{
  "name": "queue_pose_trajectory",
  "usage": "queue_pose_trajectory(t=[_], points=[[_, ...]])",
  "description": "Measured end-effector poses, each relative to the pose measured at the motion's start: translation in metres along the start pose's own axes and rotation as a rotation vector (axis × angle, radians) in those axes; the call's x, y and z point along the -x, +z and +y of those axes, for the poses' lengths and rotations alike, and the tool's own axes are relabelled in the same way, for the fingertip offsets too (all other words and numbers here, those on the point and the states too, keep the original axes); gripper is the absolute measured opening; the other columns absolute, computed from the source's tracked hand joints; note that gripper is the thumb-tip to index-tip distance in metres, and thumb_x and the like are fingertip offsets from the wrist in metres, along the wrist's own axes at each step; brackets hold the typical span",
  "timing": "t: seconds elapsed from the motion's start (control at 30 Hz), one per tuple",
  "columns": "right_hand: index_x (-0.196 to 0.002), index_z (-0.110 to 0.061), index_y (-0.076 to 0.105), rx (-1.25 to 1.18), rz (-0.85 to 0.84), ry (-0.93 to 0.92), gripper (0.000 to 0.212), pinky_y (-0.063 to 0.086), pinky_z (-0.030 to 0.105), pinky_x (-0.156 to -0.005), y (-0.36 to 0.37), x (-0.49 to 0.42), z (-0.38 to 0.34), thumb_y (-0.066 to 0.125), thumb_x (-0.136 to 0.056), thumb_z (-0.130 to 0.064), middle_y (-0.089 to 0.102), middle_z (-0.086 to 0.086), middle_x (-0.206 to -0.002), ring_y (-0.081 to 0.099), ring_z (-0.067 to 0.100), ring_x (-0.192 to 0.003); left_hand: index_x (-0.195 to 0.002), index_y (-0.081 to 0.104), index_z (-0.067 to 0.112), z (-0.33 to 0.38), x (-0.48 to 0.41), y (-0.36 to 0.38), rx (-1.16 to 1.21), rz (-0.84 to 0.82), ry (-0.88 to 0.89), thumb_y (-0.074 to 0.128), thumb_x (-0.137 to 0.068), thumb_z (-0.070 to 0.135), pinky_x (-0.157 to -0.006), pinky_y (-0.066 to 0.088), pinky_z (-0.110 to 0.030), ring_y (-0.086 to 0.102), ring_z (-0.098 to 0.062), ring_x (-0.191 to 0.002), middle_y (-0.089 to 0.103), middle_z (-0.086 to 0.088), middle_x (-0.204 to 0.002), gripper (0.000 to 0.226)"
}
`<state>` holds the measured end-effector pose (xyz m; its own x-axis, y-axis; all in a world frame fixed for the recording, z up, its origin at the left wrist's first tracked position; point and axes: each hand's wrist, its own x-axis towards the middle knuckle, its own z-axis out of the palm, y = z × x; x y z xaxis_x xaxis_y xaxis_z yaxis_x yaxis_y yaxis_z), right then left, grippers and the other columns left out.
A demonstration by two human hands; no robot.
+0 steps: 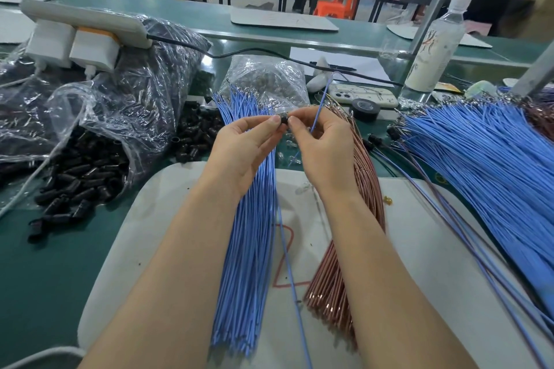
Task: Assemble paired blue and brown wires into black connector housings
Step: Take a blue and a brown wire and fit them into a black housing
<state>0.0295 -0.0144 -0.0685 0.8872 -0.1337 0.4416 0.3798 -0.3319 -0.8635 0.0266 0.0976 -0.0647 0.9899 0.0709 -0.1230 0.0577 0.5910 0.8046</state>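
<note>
Head view, one assembly cycle under way. The left hand (248, 144) pinches a single black connector housing (283, 120) between thumb and forefinger, raised above the bench (45, 278) and over the far ends of the wire stock. The right hand (323, 147) meets it from the other side: its fingers (292, 121) are curled, the thumb tip touches the housing, and they grasp one loose blue wire (319, 108), whose free end rises beyond the knuckles. Whether the wire's terminal has entered the housing cannot be told, since the fingertips hide the opening.

Beneath the forearms, on a white pad (168, 234), lie a blue wire bundle (248, 249) and, just beside it on the right, a brown wire bundle (344, 263). To the left, loose black housings (78, 186) spill from a clear bag.

Progress, as a judgement: the large fan of blue and brown wires at far right (479, 153), some with black housings at their near ends, appears to be finished output, so many pairs are probably done. The present housing appears to be at its first wire; no brown wire is in either hand, so its partner probably has yet to be fitted. Both supply bundles and the housing heap are full, so most of the job appears to lie ahead.
</note>
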Motion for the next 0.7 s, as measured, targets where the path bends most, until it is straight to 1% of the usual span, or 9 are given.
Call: queue_pose_trajectory(t=[0.07, 0.13, 0.2, 0.3, 0.37, 0.43, 0.5, 0.57, 0.7], points=[[-0.084, -0.02, 0.063, 0.059, 0.026, -0.037, 0.01, 0.039, 0.006, -0.066, 0.001, 0.002, -0.001, 0.064, -0.089, -0.011, 0.058, -0.016, -0.073, 0.054, -0.007, -0.067, -0.085, 0.061, 0.001, 0.0, 0.0, 0.0, -0.006, -0.006, -0.009, 0.062, -0.085, -0.003, -0.06, 0.052, -0.012, 0.069, -0.008, -0.065, 0.071, -0.004, -0.066, 0.004], [-0.085, -0.019, 0.059, 0.116, 0.054, -0.072, 0.01, 0.036, 0.004, -0.066, 0.002, 0.004, -0.003, 0.062, -0.09, -0.011, 0.055, -0.016, -0.072, 0.051, -0.01, -0.068, -0.086, 0.06, 0.001, -0.001, 0.001, 0.001, -0.015, -0.009, -0.007, 0.062, -0.085, -0.003, -0.062, 0.053, -0.012, 0.069, -0.009, -0.065, 0.07, -0.005, -0.067, 0.005], [-0.088, -0.012, 0.06, 0.16, 0.058, -0.081, 0.004, 0.035, 0.008, -0.068, 0.003, 0.004, -0.003, 0.06, -0.091, -0.01, 0.057, -0.008, -0.078, 0.05, -0.001, -0.072, -0.086, 0.06, 0.001, -0.003, 0.001, 0.003, -0.043, -0.004, 0.017, 0.061, -0.085, -0.004, -0.065, 0.054, -0.013, 0.069, -0.009, -0.065, 0.068, -0.008, -0.072, 0.006], [-0.093, -0.002, 0.059, 0.232, 0.067, -0.093, 0.008, 0.03, 0.018, -0.069, 0.005, 0.005, -0.001, 0.055, -0.093, -0.009, 0.056, 0.003, -0.086, 0.048, 0.015, -0.079, -0.083, 0.059, 0.004, -0.006, 0.002, 0.006, -0.158, 0.023, 0.106, 0.062, -0.085, -0.004, -0.068, 0.054, -0.015, 0.069, -0.01, -0.067, 0.067, -0.009, -0.077, 0.009], [-0.091, -0.002, 0.057, 0.242, 0.066, -0.099, 0.008, 0.029, 0.017, -0.067, 0.005, 0.005, -0.002, 0.053, -0.094, -0.008, 0.055, 0.003, -0.085, 0.046, 0.015, -0.076, -0.083, 0.059, 0.007, -0.008, 0.003, 0.007, -0.277, 0.028, 0.191, 0.064, -0.085, -0.003, -0.073, 0.055, -0.018, 0.069, -0.013, -0.073, 0.067, -0.009, -0.078, 0.011], [-0.089, -0.009, 0.054, 0.209, 0.05, -0.035, 0.007, 0.03, 0.016, -0.064, 0.004, 0.004, -0.003, 0.052, -0.095, -0.011, 0.053, -0.002, -0.079, 0.045, 0.011, -0.071, -0.083, 0.06, 0.009, -0.009, 0.003, 0.007, -0.381, 0.027, 0.267, 0.065, -0.085, -0.001, -0.078, 0.055, -0.023, 0.069, -0.018, -0.08, 0.068, -0.01, -0.081, 0.011], [-0.087, -0.012, 0.053, 0.062, 0.02, 0.125, 0.009, 0.034, 0.021, -0.066, 0.003, 0.0, -0.001, 0.051, -0.096, -0.014, 0.05, -0.005, -0.072, 0.045, 0.01, -0.066, -0.083, 0.06, 0.011, -0.009, 0.003, 0.007, -0.42, 0.017, 0.299, 0.066, -0.085, 0.001, -0.08, 0.055, -0.025, 0.069, -0.02, -0.084, 0.069, -0.009, -0.082, 0.011], [-0.083, -0.012, 0.052, -0.201, -0.01, 0.295, 0.015, 0.036, 0.026, -0.06, 0.004, -0.003, -0.002, 0.048, -0.098, -0.011, 0.049, -0.001, -0.065, 0.044, 0.01, -0.058, -0.083, 0.06, 0.011, -0.008, 0.003, 0.007, -0.403, -0.001, 0.299, 0.066, -0.085, 0.001, -0.08, 0.055, -0.024, 0.068, -0.02, -0.085, 0.068, -0.008, -0.083, 0.011], [-0.072, -0.011, 0.047, -0.586, -0.05, 0.429, 0.028, 0.035, 0.018, -0.048, 0.006, -0.005, -0.005, 0.042, -0.1, -0.005, 0.045, -0.006, -0.047, 0.04, 0.003, -0.043, -0.083, 0.059, 0.008, -0.006, 0.004, 0.008, -0.261, -0.038, 0.235, 0.061, -0.086, -0.004, -0.072, 0.054, -0.018, 0.066, -0.013, -0.073, 0.067, -0.006, -0.077, 0.012]])
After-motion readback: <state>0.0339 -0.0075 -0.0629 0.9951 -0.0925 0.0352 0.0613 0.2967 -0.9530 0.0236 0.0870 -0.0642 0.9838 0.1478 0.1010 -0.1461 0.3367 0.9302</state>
